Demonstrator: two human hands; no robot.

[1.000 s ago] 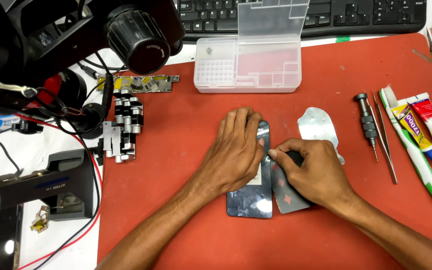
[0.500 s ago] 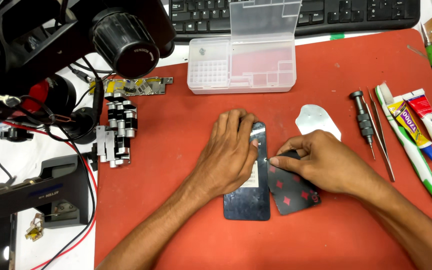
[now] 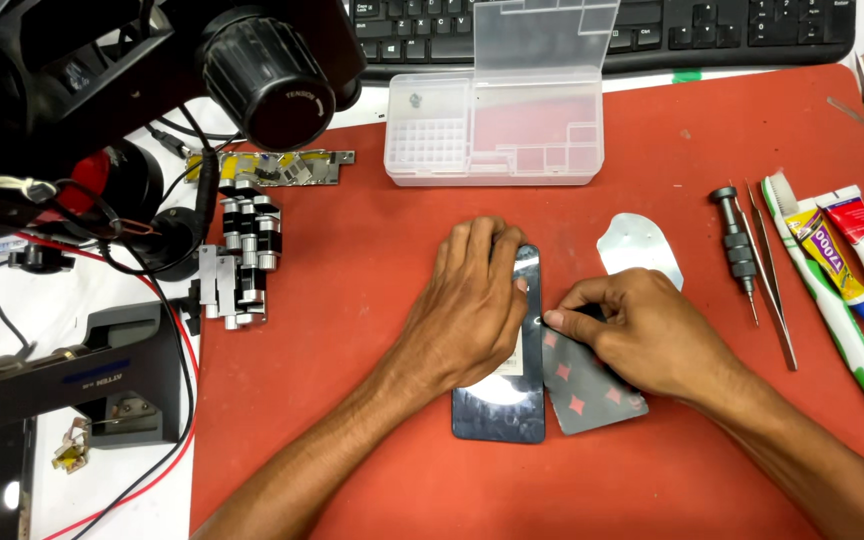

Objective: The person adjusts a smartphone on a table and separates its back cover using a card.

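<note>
Left hand (image 3: 477,305) presses flat on the phone (image 3: 500,400), long axis pointing away. Right hand (image 3: 642,335) pinches a playing card (image 3: 587,395) wedged at the phone's right edge.

Electronics repair bench, small workshop.
Red work mat (image 3: 352,420), microscope head (image 3: 262,70) overhead, clear parts organiser box (image 3: 492,140), precision screwdriver (image 3: 737,245), tweezers (image 3: 772,290), glue tubes (image 3: 837,255), metal clamp jig (image 3: 237,260), keyboard (image 3: 712,25) behind.
</note>
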